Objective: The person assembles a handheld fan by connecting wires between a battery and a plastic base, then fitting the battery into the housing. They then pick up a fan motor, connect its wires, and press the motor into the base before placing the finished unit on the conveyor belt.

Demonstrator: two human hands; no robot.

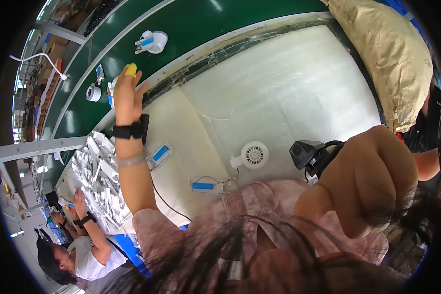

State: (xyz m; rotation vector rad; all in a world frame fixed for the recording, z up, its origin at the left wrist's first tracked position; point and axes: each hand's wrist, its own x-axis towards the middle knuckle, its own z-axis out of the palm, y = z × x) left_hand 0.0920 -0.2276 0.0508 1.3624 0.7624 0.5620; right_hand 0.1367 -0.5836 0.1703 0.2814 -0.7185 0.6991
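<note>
My left hand [128, 95] reaches over the bench's far left edge, fingers stretched out, a yellow cover on one fingertip. Right beside it, a white part with a blue cell [110, 94] is partly hidden by the hand; I cannot tell whether they touch. My right hand [372, 179] is close in at the right, fingers curled and palm hidden. A black camera [306, 154] sits at that wrist. Between my arms lie a white round fan head with a grille [255, 155], a white housing with a blue battery [203, 186] and another such housing [160, 153].
A green conveyor [206, 24] runs along the far side, carrying a white fan assembly [154, 42] and a white round part [93, 93]. White plastic pieces [100, 176] are heaped at left, near a co-worker [90, 250]. A tan sack [384, 54] stands at far right.
</note>
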